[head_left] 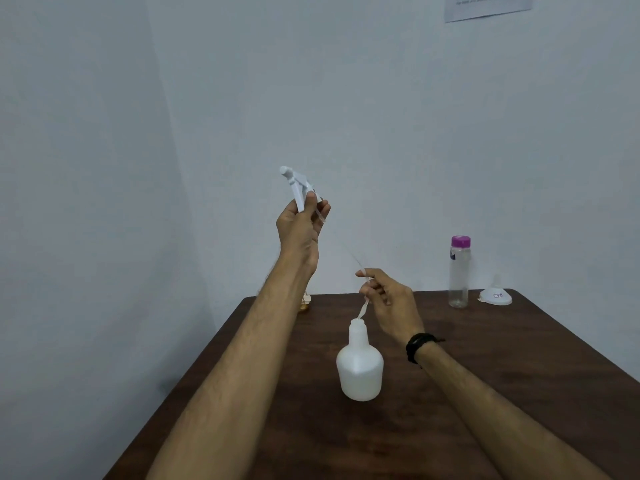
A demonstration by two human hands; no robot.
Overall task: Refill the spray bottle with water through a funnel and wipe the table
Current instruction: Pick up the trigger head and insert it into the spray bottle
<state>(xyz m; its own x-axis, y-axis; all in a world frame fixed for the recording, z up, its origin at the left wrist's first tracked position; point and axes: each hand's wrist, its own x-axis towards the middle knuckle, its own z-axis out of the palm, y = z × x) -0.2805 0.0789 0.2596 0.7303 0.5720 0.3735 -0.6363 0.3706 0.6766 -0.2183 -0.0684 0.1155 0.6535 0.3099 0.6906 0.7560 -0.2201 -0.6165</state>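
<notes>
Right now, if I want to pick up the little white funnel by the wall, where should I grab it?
Probably pinch the funnel by its narrow spout, coming straight down from above. It sits upside down on the table, wide rim flat against the wood, so the spout pointing up is the only part easy to grip. The clear bottle stands close on its left.

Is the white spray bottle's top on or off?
Off. The left hand holds the spray head high; its tube still dips into the bottle mouth.

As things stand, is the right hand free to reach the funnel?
Probably not yet: the right hand pinches the dip tube, whose end is in the spray bottle. Otherwise, nothing lies on the table between it and the funnel.
</notes>
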